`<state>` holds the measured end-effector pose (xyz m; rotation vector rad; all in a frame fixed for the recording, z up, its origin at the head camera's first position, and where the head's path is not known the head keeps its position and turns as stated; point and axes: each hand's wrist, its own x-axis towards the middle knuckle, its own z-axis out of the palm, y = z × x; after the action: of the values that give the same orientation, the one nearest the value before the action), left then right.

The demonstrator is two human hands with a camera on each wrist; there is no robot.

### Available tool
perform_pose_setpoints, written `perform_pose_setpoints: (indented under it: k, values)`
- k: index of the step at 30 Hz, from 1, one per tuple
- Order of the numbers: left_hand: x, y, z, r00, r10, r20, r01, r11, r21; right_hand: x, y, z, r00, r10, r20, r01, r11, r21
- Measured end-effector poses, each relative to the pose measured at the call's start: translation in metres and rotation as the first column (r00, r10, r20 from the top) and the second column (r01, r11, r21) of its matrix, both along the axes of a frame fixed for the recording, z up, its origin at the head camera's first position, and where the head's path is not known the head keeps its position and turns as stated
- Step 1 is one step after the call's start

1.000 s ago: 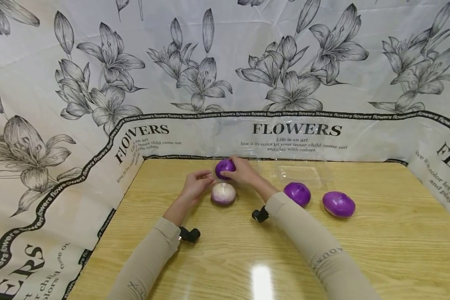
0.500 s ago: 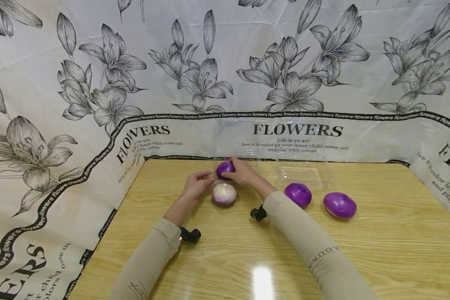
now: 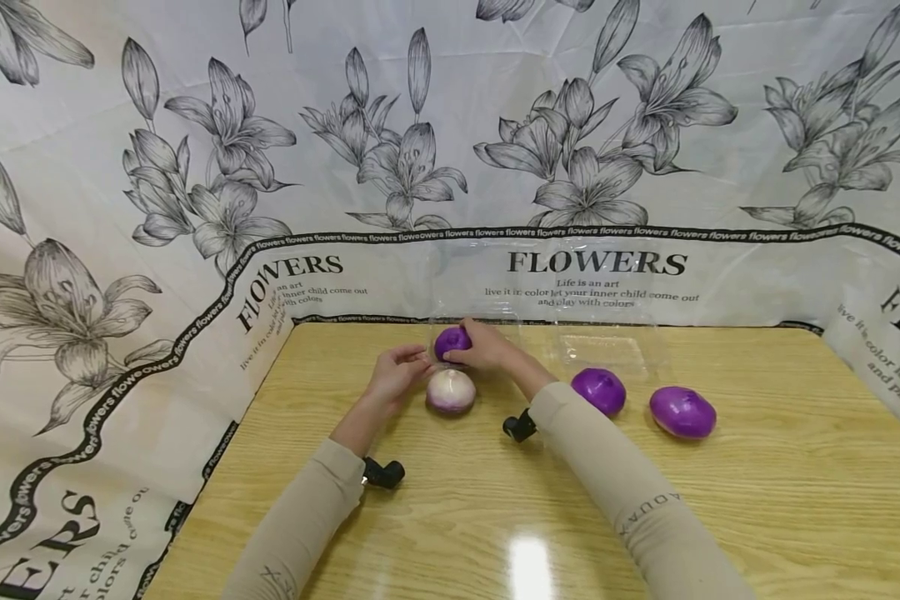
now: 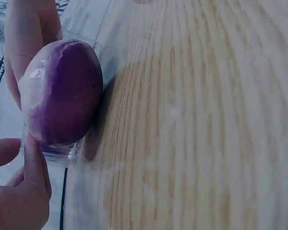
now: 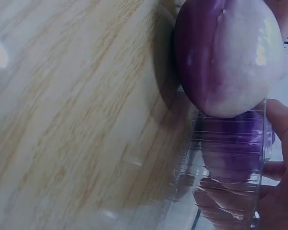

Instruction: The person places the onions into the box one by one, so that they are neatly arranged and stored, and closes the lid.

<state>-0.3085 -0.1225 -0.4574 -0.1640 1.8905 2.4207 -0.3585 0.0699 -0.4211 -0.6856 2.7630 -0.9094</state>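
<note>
My right hand [image 3: 491, 347] grips a purple turnip-like vegetable [image 3: 448, 341] at the back of the table. This vegetable sits within a clear plastic box [image 5: 189, 160], its lid raised behind it. At the box's left edge, my left hand [image 3: 396, 373] pinches the thin clear wall between thumb and finger. Just in front of the box lies a white-topped purple turnip [image 3: 451, 392]; it appears large in both wrist views and partly hides the box there. Through the ribbed plastic, the right wrist view shows the boxed vegetable and some right-hand fingers.
A second clear plastic box [image 3: 600, 350] stands open to the right, near the patterned cloth [image 3: 390, 292]. Two more purple vegetables are on the table, one beside my right sleeve [image 3: 598, 392] and one farther right [image 3: 683, 412]. Black cameras are strapped at both wrists.
The head view has tilted slightly, so everything sits a little lower. Both hands and the vegetables keep the same places relative to each other.
</note>
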Motion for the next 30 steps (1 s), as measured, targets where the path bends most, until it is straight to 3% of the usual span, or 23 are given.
perform_pose_setpoints:
  k: [5,12,30]
  values:
    - [-0.001,0.001,-0.001,1.0,0.002,0.005,-0.002,1.0,-0.003,0.003,0.004,0.005,0.999,0.037,-0.036,-0.036,0.999,0.03]
    - [0.0,0.002,0.001,1.0,0.008,0.01,-0.008,1.0,0.006,0.011,0.015,0.016,0.999,0.045,-0.026,-0.043,0.997,0.061]
    - [0.002,0.001,0.004,1.0,0.003,0.025,-0.002,1.0,-0.014,0.047,0.04,0.034,0.994,0.069,-0.083,-0.06,0.993,0.099]
